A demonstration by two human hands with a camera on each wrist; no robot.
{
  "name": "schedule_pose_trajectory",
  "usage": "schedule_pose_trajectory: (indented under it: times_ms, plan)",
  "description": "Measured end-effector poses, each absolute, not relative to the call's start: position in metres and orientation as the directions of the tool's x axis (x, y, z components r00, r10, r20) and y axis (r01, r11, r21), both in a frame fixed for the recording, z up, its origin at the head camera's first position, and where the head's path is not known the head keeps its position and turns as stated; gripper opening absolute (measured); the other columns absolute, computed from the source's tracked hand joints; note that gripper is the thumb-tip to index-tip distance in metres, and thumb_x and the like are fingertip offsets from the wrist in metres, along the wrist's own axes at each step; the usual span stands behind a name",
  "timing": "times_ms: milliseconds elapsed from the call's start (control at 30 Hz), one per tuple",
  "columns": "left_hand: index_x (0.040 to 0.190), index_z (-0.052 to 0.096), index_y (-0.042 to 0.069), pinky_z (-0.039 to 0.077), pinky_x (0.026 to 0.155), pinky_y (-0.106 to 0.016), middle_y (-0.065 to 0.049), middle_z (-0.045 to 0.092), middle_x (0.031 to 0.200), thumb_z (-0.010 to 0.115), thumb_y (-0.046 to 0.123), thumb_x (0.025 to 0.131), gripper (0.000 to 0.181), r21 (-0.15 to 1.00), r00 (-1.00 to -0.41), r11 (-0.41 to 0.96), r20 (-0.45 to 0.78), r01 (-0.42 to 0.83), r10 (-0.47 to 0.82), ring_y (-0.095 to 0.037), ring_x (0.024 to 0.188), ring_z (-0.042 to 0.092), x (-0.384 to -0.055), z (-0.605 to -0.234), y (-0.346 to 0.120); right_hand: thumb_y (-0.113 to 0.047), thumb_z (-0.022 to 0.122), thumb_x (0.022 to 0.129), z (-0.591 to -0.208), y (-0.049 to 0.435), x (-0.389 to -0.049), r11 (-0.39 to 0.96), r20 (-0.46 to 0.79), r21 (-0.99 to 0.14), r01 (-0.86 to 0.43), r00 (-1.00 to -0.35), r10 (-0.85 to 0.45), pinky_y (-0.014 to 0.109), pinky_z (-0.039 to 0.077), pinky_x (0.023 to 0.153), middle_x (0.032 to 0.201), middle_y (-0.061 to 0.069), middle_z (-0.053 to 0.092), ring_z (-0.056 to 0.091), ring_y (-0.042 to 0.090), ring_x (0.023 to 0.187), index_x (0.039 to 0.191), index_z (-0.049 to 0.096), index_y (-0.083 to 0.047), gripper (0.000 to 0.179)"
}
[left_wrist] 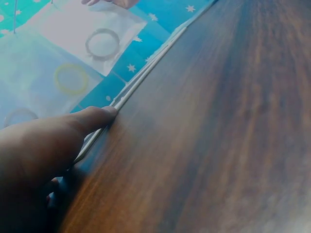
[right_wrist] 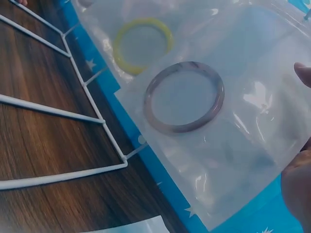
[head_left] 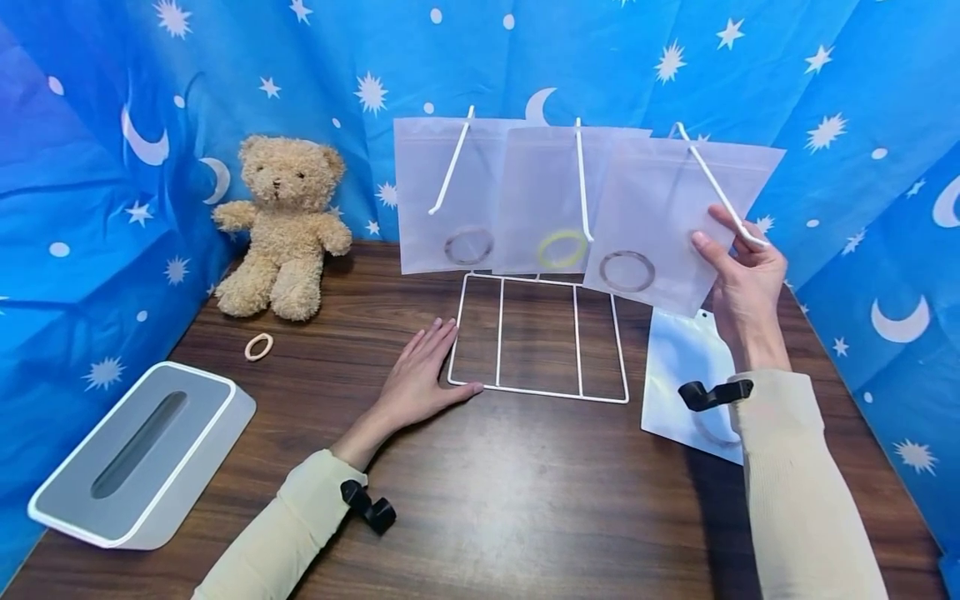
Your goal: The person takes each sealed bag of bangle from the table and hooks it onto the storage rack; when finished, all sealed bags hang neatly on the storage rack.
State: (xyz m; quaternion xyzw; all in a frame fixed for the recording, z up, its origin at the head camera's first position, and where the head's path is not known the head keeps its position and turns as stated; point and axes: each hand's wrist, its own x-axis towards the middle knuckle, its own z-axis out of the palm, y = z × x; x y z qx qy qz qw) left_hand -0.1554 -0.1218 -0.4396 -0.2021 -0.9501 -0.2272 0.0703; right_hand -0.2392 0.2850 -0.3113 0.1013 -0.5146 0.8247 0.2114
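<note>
My right hand (head_left: 750,279) pinches the right edge of a frosted zip bag (head_left: 675,192), its thumb on the front face. Inside that bag lies a mottled brownish bangle (right_wrist: 184,97). The bag hangs from the right hook (head_left: 712,179) of a white wire display rack (head_left: 540,392). On the middle hook hangs a bag with a yellow bangle (head_left: 562,249), and on the left one a bag with a brownish bangle (head_left: 468,247). With fingers extended, my left hand (head_left: 416,375) rests on the table against the rack base's left side, thumb at the front rail.
A silvery-white pouch (head_left: 682,375) with a pale ring shape lies under my right forearm. To the left are a teddy bear (head_left: 281,225), a small beige ring (head_left: 258,347) and a grey-and-white tissue box (head_left: 142,454). Blue star-patterned curtain (head_left: 420,50) encloses the wooden table.
</note>
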Motion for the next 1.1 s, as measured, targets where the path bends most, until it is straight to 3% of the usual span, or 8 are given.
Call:
schedule_pose_trajectory:
  times_ms: [300, 533, 733, 967, 1033, 1100]
  plan:
    - [0.154, 0.03, 0.005, 0.009, 0.119, -0.041, -0.007, 0.027, 0.159, 0.057, 0.073, 0.082, 0.102, 0.399, -0.912, 0.821, 0.204, 0.409, 0.355, -0.022, 0.148, 0.014, -0.156, -0.442, -0.121, 0.014, 0.073, 0.079, -0.313, 0.295, -0.223, -0.319, 0.446, -0.805, -0.5, -0.865, 0.23, 0.03, 0.045, 0.1, 0.133, 0.02, 0.057, 0.049, 0.03, 0.128, 0.125, 0.061, 0.01, 0.048]
    - [0.154, 0.03, 0.006, 0.008, 0.119, -0.04, -0.007, 0.027, 0.159, 0.057, 0.074, 0.082, 0.102, 0.4, -0.913, 0.821, 0.209, 0.408, 0.351, -0.022, 0.148, 0.014, -0.155, -0.442, -0.122, 0.014, 0.068, 0.084, -0.309, 0.315, -0.187, -0.248, 0.473, -0.807, -0.536, -0.838, 0.273, 0.031, 0.037, 0.108, 0.146, 0.015, 0.046, 0.048, 0.029, 0.131, 0.132, 0.058, 0.004, 0.051]
    - [0.154, 0.03, 0.006, 0.008, 0.119, -0.04, -0.007, 0.028, 0.159, 0.056, 0.075, 0.082, 0.103, 0.394, -0.912, 0.823, 0.21, 0.409, 0.352, -0.022, 0.148, 0.014, -0.155, -0.442, -0.123, 0.014, 0.062, 0.088, -0.317, 0.338, -0.156, -0.218, 0.469, -0.815, -0.537, -0.832, 0.295, 0.029, 0.042, 0.104, 0.145, 0.019, 0.044, 0.049, 0.032, 0.129, 0.136, 0.052, 0.006, 0.05]
    - [0.154, 0.03, 0.006, 0.009, 0.119, -0.041, -0.007, 0.027, 0.159, 0.057, 0.074, 0.082, 0.102, 0.403, -0.909, 0.815, 0.21, 0.415, 0.359, -0.023, 0.148, 0.014, -0.155, -0.441, -0.122, 0.006, 0.066, 0.089, -0.35, 0.36, -0.134, -0.146, 0.323, -0.913, -0.382, -0.893, 0.314, 0.022, 0.052, 0.088, 0.14, 0.02, 0.049, 0.055, 0.027, 0.121, 0.137, 0.052, 0.003, 0.05]
    - [0.154, 0.03, 0.007, 0.009, 0.119, -0.041, -0.007, 0.027, 0.159, 0.057, 0.074, 0.082, 0.102, 0.404, -0.911, 0.816, 0.207, 0.412, 0.357, -0.022, 0.148, 0.014, -0.155, -0.44, -0.122, 0.001, 0.068, 0.089, -0.36, 0.364, -0.131, -0.068, 0.268, -0.95, -0.305, -0.908, 0.322, 0.018, 0.052, 0.085, 0.138, 0.017, 0.051, 0.056, 0.023, 0.117, 0.137, 0.053, 0.0, 0.05]
    - [0.154, 0.03, 0.007, 0.009, 0.119, -0.041, -0.007, 0.027, 0.159, 0.057, 0.074, 0.082, 0.103, 0.402, -0.913, 0.82, 0.206, 0.408, 0.353, -0.022, 0.148, 0.014, -0.154, -0.439, -0.122, -0.009, 0.069, 0.091, -0.37, 0.366, -0.13, 0.109, 0.218, -0.975, -0.192, -0.916, 0.336, 0.012, 0.049, 0.084, 0.134, 0.011, 0.054, 0.056, 0.014, 0.112, 0.138, 0.054, -0.004, 0.049]
